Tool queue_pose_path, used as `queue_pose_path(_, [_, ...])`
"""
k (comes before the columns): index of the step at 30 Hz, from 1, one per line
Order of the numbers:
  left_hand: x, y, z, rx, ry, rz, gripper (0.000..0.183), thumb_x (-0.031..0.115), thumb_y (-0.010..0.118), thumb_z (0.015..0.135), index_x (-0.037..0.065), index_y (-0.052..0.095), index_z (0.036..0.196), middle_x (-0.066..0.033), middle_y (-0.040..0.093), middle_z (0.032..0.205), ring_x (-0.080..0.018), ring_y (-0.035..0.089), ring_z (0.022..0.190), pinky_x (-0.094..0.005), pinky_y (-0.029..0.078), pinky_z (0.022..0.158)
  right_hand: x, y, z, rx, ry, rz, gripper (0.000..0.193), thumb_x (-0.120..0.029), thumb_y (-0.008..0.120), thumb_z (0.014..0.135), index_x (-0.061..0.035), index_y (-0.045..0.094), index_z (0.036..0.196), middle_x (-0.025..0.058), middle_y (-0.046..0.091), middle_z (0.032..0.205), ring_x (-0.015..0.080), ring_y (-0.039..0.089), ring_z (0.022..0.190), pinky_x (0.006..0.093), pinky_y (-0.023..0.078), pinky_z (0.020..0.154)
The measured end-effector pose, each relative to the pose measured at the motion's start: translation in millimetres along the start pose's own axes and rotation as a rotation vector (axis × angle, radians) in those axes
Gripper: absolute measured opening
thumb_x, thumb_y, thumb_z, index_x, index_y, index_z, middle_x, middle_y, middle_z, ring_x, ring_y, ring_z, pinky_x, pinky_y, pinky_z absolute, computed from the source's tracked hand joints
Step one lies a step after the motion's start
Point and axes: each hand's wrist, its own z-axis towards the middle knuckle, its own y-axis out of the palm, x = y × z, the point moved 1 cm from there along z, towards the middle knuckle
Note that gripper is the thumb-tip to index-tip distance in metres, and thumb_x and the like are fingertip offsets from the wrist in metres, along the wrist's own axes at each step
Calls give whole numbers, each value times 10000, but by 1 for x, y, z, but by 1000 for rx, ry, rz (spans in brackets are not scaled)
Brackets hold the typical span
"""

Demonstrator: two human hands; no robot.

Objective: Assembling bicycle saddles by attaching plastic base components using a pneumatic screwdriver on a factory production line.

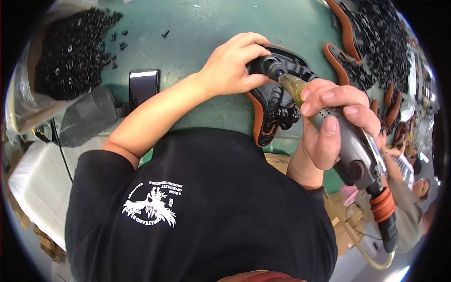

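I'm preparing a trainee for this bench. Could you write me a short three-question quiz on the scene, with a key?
1. Which grip holds the grey power tool?
2. True or false: the dark phone lies left of the black-and-orange part in the left grip.
3. The tool's tip points toward: A) the phone; B) the held part; C) the person's shirt.

Key: 1 the right grip; 2 true; 3 B.

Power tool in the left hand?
No, the right hand holds the power tool, while the left hand holds the black-and-orange part.
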Motion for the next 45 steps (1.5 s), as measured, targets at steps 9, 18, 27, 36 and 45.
queue_pose_path(9, [-9,13,-13,81,-41,-251,477,105,912,688,41,730,1125,-104,733,1261,-335,627,1321,-440,528,1088,30,2,-18,22,-148,-74,374,-94,613,981,-96,446,1317,178,566,1125,235,626,691,447,581,682])
queue_pose_path(18, [-12,19,-16,96,-71,-271,464,116,924,692,48,731,1109,-94,735,1257,-339,641,1292,-443,533,1075,44,0,-18,65,-210,-10,406,-83,604,951,-88,452,1327,197,593,1130,212,615,666,414,572,660])
queue_pose_path(27, [-4,14,-20,44,-56,-196,622,264,940,703,48,658,1213,-120,688,1269,-345,599,1334,-451,494,1105,40,7,-17,75,-189,-40,429,-52,570,924,-82,456,1336,249,610,1154,247,615,681,444,575,659])
queue_pose_path(36, [17,29,-5,97,-190,-129,541,339,902,730,30,653,1099,-137,666,1209,-348,623,1194,-445,500,1040,-11,-18,-3,101,-170,13,461,2,589,960,-77,437,1388,255,594,1195,238,621,698,465,589,685])
queue_pose_path(45, [7,30,-3,91,-177,-290,383,170,902,749,-4,757,1058,-138,758,1166,-370,618,1289,-486,456,1132,-12,-45,-9,-17,-181,35,521,-38,508,960,-103,450,1473,229,592,1237,207,630,754,435,549,730])
